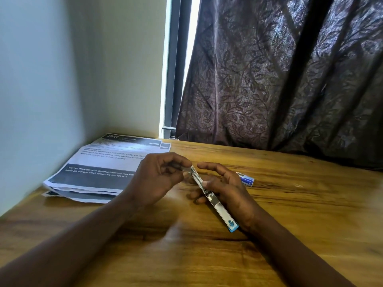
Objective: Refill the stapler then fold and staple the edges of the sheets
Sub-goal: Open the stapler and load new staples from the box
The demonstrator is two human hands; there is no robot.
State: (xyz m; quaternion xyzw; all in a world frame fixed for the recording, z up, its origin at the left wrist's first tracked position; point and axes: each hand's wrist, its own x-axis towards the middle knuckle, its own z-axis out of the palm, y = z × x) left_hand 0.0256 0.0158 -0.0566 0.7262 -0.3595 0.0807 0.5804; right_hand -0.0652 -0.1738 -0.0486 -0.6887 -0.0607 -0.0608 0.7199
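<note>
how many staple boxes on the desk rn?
1. The staple box lies on the wooden desk, just beyond the right hand, which holds the open stapler. More could be hidden behind the hands or under the paper stack.

1 head view, looking forward and down, close over wooden table, facing curtain.

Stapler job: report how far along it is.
Done: the stapler is open in the right hand. In hand: the left hand pinches something small at its front end, probably staples. Left: the sheets lie flat, unfolded. The staple box sits behind.
</note>
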